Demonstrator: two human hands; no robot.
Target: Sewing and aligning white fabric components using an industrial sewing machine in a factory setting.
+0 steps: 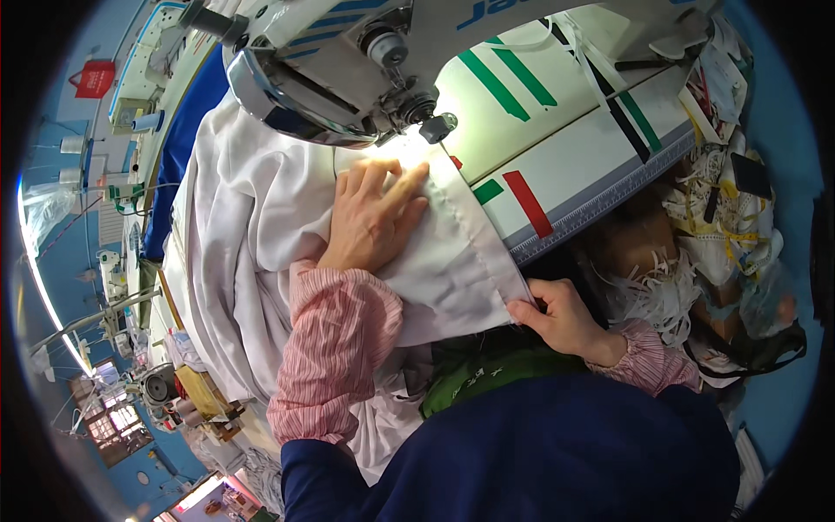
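Observation:
A large white cloth (261, 200) lies bunched on the left and flat under the head of a sewing machine (348, 78). My left hand (372, 213) rests on it just in front of the lit needle area, fingers spread. The fingertips sit close to the presser foot, which is hard to make out in the glare. At the near right corner of the cloth, my right hand (565, 317) pinches the folded, stitched hem between thumb and fingers. The hem runs from that corner up toward the needle.
Right of the cloth, the white machine bed (583, 157) carries green, red and black tape strips and a grey ruler (609, 196) along its near edge. White fabric scraps (661, 300) hang at the right. More sewing machines stand at the far left, near a red bag (94, 79).

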